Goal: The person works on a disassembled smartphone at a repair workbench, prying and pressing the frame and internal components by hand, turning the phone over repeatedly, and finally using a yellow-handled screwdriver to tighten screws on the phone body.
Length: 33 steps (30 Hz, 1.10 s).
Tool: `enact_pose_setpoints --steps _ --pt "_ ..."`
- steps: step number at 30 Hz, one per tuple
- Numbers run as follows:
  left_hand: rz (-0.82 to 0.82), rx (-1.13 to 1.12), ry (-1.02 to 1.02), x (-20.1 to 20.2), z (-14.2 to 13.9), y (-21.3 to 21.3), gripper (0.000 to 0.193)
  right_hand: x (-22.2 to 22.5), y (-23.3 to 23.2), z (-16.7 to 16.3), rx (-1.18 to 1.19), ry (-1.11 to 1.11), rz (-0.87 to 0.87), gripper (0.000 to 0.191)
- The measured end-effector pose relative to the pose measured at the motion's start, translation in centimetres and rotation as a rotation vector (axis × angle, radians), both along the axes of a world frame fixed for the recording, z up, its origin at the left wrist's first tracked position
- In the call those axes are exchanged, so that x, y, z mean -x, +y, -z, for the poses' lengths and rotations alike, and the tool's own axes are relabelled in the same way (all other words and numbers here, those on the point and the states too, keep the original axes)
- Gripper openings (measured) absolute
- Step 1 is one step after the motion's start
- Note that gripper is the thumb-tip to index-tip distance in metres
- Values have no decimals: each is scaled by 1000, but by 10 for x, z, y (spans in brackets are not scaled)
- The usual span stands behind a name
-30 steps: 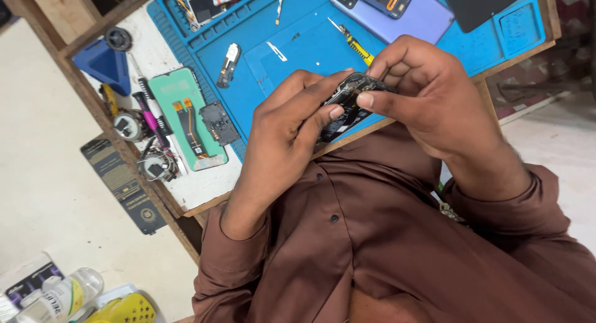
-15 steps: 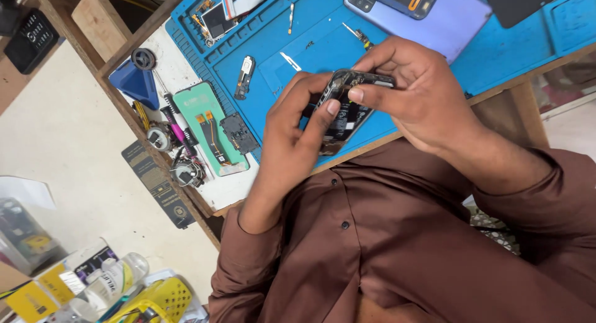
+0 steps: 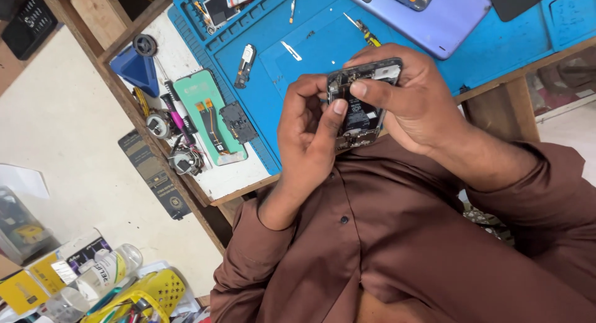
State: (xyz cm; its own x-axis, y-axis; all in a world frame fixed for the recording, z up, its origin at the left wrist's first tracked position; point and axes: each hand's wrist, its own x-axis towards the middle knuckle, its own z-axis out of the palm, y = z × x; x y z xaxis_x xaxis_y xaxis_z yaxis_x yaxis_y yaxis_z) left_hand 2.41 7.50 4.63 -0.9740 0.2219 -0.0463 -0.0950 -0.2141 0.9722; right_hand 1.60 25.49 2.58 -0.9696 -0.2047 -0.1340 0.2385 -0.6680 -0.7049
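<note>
I hold an opened black phone (image 3: pixel 362 112), back cover off and its inner parts showing, above the front edge of the blue work mat (image 3: pixel 310 62). My left hand (image 3: pixel 305 127) grips its left side, and the thumb tip presses on the exposed inside. My right hand (image 3: pixel 417 99) wraps around the top and right side, with the thumb laid across the upper part near the camera area. Both hands are close to my chest, over my brown shirt.
On the mat lie a purple phone back (image 3: pixel 428 13), a yellow-handled screwdriver (image 3: pixel 362 30), tweezers (image 3: pixel 292 50) and small parts. A green phone cover with flex cables (image 3: pixel 208 115), a blue triangular tool (image 3: pixel 138 71) and tape rolls lie at the table's left. Bottles and a yellow basket (image 3: pixel 146 295) stand on the floor.
The phone has turned more upright between my hands and sits nearer my chest. My left thumb has shifted onto its inside. The camera view has drifted, showing more floor.
</note>
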Motion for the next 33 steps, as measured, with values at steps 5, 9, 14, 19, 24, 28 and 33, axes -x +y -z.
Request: enact_pose_setpoints --steps 5,9,14,19,24,28,33 --pt "-11 64 -25 0 7 -3 26 0 -1 8 62 -41 -50 14" --pt "-10 58 37 -1 2 -8 20 1 -2 7 121 31 -102 18" --pt "-4 179 106 -2 -12 -12 20 -6 -3 6 93 92 -97 19" --pt "-12 360 216 -3 -18 1 24 -5 -5 8 94 102 -29 21" --pt "-28 347 189 -13 -14 2 23 -12 -10 10 -3 105 57 23" --pt "-22 350 174 -14 -16 7 24 -15 -8 18 -31 193 110 23" --pt "-43 324 120 -17 -20 12 24 -21 -7 26 -122 296 159 26"
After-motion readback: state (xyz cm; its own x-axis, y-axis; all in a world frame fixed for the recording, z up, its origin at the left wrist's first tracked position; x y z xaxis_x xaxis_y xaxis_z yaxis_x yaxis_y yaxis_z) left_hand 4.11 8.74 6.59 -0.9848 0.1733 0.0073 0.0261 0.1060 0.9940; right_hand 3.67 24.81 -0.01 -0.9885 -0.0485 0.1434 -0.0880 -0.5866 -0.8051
